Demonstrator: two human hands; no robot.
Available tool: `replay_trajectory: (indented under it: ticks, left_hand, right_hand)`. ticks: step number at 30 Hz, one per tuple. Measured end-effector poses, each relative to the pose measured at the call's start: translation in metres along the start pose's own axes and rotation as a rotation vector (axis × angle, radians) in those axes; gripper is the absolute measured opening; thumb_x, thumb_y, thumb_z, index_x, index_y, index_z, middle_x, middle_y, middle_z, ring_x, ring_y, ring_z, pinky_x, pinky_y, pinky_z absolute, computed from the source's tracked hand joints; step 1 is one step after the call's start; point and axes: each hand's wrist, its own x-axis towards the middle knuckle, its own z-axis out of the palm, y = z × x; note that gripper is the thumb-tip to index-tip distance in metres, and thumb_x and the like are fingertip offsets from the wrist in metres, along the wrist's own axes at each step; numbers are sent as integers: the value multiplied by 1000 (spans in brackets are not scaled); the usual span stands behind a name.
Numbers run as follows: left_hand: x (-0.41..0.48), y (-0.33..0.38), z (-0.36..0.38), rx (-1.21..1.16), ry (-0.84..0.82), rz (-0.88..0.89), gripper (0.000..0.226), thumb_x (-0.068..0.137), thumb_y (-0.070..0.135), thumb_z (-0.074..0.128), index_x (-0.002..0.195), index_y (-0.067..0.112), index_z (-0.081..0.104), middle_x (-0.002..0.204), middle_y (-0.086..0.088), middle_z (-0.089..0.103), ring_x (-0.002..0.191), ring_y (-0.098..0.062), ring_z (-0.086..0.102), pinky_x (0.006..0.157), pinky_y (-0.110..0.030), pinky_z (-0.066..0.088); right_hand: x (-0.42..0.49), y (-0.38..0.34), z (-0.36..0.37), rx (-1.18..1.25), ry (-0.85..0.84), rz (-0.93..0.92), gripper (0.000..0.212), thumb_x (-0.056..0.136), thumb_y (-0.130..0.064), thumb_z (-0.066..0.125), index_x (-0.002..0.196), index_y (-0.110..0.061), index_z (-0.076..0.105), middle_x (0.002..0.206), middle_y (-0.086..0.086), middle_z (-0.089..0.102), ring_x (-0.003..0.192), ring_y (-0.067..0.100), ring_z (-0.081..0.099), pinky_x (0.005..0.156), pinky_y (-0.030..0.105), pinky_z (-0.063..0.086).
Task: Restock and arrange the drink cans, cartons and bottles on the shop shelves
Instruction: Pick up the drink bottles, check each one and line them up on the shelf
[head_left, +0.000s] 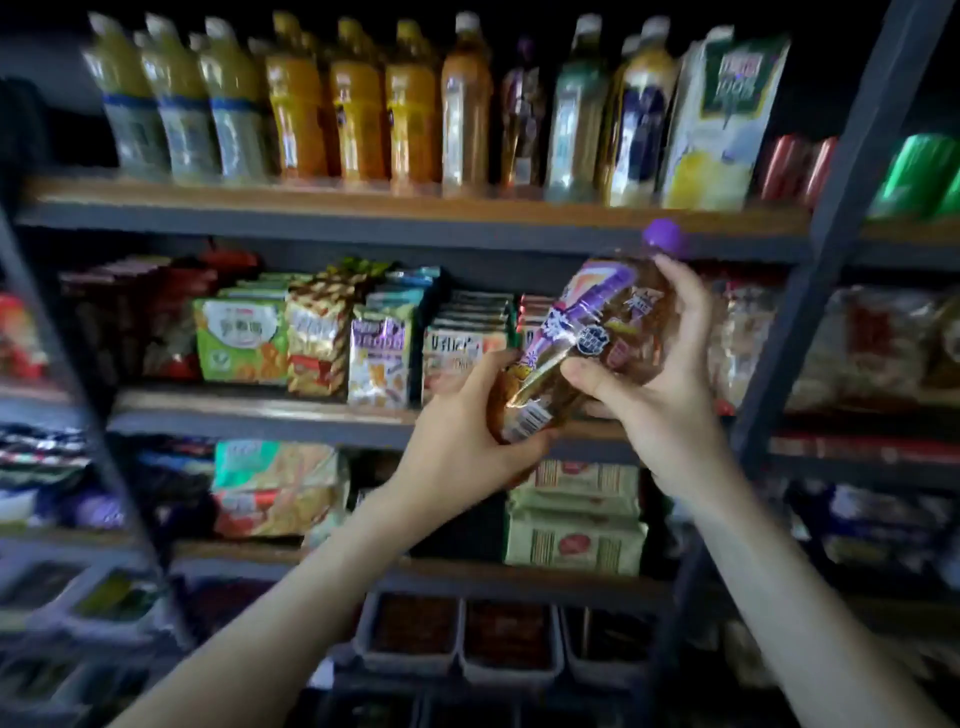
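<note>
Gripping a bottle (587, 332) in both hands, out in front of the shelves and touching none of them. Tilted, not upright: purple cap (662, 236) up and to the right, just past the right fingertips, base down and to the left inside the left grip.

With the left hand (457, 447), wrapping the bottom end: fingers (485, 366) curled over the top of the base, rest of the hand cupped beneath it near the barcode. With the right hand (665, 410), clamping the upper half: thumb (587, 376) laid across the front of the label, other fingers hooked round the far side by the shoulder, just under the cap. Both grips closed snug on the plastic.

Between the two grips, a purple-and-brown label facing out, print too blurred to read.

Up above the right fingers, the top shelf (363, 200), lined with upright bottles (358, 109). Above the cap and a little right, a tall carton (722, 119). Further right, red cans (795, 166), then green cans (919, 171). Behind the left knuckles, snack packets (322, 332) on the middle shelf. Down below both wrists, dark trays (457, 639).
</note>
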Motion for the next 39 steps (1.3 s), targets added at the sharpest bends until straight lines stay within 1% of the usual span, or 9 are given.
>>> replay_trajectory:
  ticks: [8,14,17,20,24,28,30,35,39]
  left_hand:
    - [-126,-49,39,-363,-207,-636,55,71,20,85,121,15,62,90,6,71,76,-6,66,67,-21,50]
    - [-158,-65,46,-370,-285,-892,46,40,47,76,83,30,75,79,-1,74,80,-24,70,82,-49,56]
    - [-167,-69,41,-390,-367,-891,44,44,43,76,84,26,74,86,-2,75,86,-22,70,88,-50,53]
    - [-164,-69,27,-308,-458,-810,44,50,45,74,91,31,73,89,6,74,89,-13,68,89,-45,54]
    - [-154,-72,-2,-414,-511,-700,42,59,55,73,98,39,70,98,10,72,95,-7,67,90,-32,54]
    - [-161,-71,-10,-560,-536,-531,56,76,38,77,127,27,58,117,7,68,110,-10,63,96,-30,51]
    - [-171,-76,-1,-475,-450,-468,62,76,38,81,131,31,54,120,12,66,114,-4,60,100,-29,47]
    - [-180,-83,9,-371,-319,-362,64,71,48,77,129,36,50,120,16,63,114,4,56,95,-13,43]
    - [-183,-98,16,-373,-282,-353,55,75,53,71,125,41,52,119,15,64,115,-4,58,99,-28,47]
  right_hand:
    - [-114,76,14,-322,-240,483,98,82,-30,74,154,-32,7,146,-12,28,131,1,37,96,3,34]
    - [-170,99,15,-1015,-707,378,101,86,-40,69,155,-30,-5,162,1,-15,148,22,-10,119,43,6]
    - [-195,110,44,-1035,-795,73,101,77,-7,76,153,-31,15,162,3,12,147,21,-2,117,59,-3]
    - [-209,116,67,-1066,-670,-61,88,62,-3,83,138,-20,41,143,4,49,140,23,26,112,61,4]
    - [-216,124,72,-859,-422,-18,70,67,-14,85,126,-20,48,125,3,60,130,24,43,111,58,23]
    - [-213,104,75,-416,-174,450,56,78,-25,81,111,-56,48,108,-25,59,106,-2,55,91,8,41]
    - [-213,97,74,-409,-173,528,57,77,-25,81,108,-56,46,101,-28,60,94,-9,56,79,3,41]
    - [-212,90,81,-297,-149,616,52,75,-21,82,118,-34,56,97,-26,62,89,-24,54,74,1,40]
    - [-207,88,88,-245,-113,660,45,75,-16,82,115,-14,62,89,-16,67,81,-14,61,65,4,43]
